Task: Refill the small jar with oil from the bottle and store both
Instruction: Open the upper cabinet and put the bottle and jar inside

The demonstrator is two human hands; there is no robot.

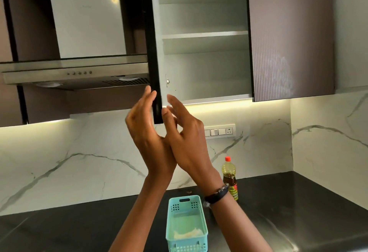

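Marble-backed kitchen with a black stone tabletop (298,202), upper cabinet standing open.

Both hands are raised at the lower end of the black-edged cabinet door (156,72): the left hand (146,130) has straight fingers lying against its left face, the right hand (185,134) is spread and relaxed beside its right face, neither pinching anything. On the tabletop, at the far right behind the right wrist, stands the clear plastic oil bottle with a red cap (230,178), near a turquoise plastic basket (186,224). No small jar shows. The bottle looks part full, fairly light, possibly slick; its narrowed waist seems the best hold.
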